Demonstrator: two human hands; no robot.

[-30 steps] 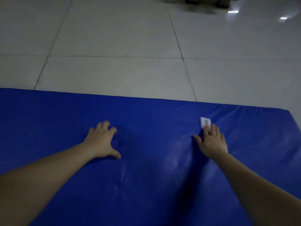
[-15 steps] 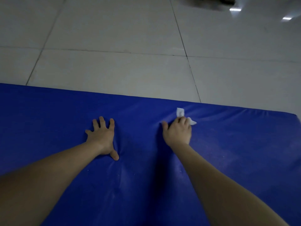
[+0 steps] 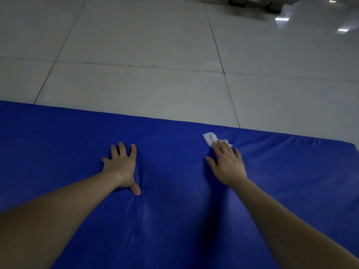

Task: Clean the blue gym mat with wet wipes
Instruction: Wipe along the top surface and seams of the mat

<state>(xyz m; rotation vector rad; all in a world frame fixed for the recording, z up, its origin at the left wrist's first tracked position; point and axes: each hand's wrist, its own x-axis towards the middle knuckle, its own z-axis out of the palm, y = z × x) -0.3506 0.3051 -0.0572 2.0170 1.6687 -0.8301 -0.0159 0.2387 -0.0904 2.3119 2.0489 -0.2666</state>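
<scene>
**Head view.** The blue gym mat [image 3: 174, 220] lies flat on a pale tiled floor [image 3: 136, 45] and fills the lower half of the frame. Its far edge runs from the left border to a rounded corner at the right border. Faint pale streaks show on the cover between the two arms.

**Left hand** [image 3: 121, 167]: palm down on the mat, left of centre. The fingers [image 3: 122, 147] are spread and point away from the person. The thumb is splayed toward the near side, with its tip on the cover. The cover dents and creases beside the heel of the hand. The grip is apart and holds nothing. The left forearm [image 3: 58, 210] enters from the lower left corner, extended.

**Right hand** [image 3: 227, 164]: palm down on the mat near the far edge, well apart from the left hand. The fingers are straight and angled up and to the left, and the thumb stands out to the left. The fingertips press on a white wet wipe [image 3: 209, 137]. The wipe lies crumpled on the mat just short of the far edge, and part of it shows beyond the fingertips. The grip is apart, with flat fingers on the wipe, not curled round it. The right forearm [image 3: 291, 220] enters from the lower right corner, extended.

**Beyond the mat:** a dark object [image 3: 252, 2] is blurred and cut by the top border, and cannot be identified.
</scene>
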